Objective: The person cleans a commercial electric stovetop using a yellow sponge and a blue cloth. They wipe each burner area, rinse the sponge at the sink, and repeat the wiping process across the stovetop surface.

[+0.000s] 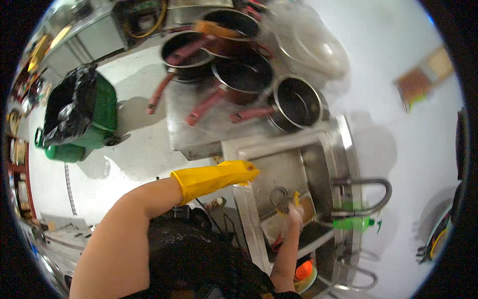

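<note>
My left hand, in a long yellow rubber glove, is at the front rim of a stainless steel sink. Its fingers look curled, but whether anything is in them is hidden. Down in the basin, my right hand is blurred and looks wet or thinly covered. It seems to grip a yellow item whose kind I cannot make out. Close to that hand are the round drain and a brown flat object. Something dark red lies lower in the basin, partly hidden by my forearm.
Dark pans with red handles and a pot crowd the steel drainboard. Clear lids or bowls stand behind them. Curved faucets and a green soap bottle line the wall side. A green bin stands left.
</note>
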Demonstrator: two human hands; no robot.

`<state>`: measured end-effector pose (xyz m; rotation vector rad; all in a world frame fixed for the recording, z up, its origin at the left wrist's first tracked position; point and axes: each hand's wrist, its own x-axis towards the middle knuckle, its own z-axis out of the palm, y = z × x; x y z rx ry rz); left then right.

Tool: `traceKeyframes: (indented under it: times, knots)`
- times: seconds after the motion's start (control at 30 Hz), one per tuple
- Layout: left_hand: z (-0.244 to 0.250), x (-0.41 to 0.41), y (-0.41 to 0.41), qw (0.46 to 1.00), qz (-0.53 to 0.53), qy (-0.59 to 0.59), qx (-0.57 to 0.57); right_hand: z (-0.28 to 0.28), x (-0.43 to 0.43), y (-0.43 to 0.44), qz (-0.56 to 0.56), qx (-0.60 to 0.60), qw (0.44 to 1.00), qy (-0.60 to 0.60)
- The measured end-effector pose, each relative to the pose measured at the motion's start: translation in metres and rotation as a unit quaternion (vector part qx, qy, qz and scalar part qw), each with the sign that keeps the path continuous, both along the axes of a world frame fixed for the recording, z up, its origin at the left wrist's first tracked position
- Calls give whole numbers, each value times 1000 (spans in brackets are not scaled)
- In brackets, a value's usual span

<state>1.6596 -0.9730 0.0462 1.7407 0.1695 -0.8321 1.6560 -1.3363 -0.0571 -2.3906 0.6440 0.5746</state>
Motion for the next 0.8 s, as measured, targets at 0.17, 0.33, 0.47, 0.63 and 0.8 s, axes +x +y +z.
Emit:
traceKeyframes:
  times: [0.17, 0.33, 0.47, 0.63, 0.8]
  knots:
    - [3, -92, 190, 957, 59, -92, 270, 47, -40, 56, -103, 115, 980, -127]
    - [-20, -243, 350, 895, 251, -10, 370, 113, -41, 144, 140, 401, 867, -262]
    - [-67, -371, 434, 821, 372, 74, 428, 176, -24, 312, 137, 611, 779, -31]
    - [-62, -490, 464, 736, 520, 154, 404, 182, -46, 533, 240, 616, 748, 53]
    - [-66, -568, 471, 642, 628, 254, 360, 151, -45, 689, 288, 624, 694, 215]
